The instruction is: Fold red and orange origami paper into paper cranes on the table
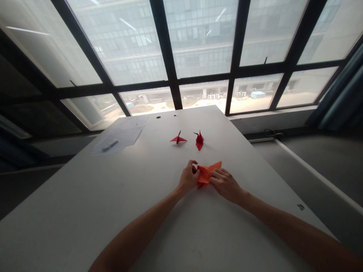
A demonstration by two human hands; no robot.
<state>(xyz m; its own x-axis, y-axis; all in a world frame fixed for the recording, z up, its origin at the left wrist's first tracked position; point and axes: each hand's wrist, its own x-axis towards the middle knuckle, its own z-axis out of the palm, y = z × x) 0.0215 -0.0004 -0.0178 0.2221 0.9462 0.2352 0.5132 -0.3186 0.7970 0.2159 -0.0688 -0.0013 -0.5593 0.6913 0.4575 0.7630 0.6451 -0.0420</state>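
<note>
An orange sheet of folded paper (204, 173) is between my two hands, just above the white table. My left hand (189, 176) pinches its left edge, with the fingers curled. The fingers of my right hand (225, 184) are closed on its right side, and one orange point sticks out above them. Part of the paper's lower edge looks redder. Beyond my hands, two red folded paper cranes stand on the table, one at the left (178, 139) with its wings spread and one at the right (199, 140).
On the white table (136, 211), papers (121, 138) lie at the far left with a small grey-white object (110, 145) on them. Two small holes are near the far edge. Large windows rise behind the table, and a white pole (317, 173) runs along the floor at the right.
</note>
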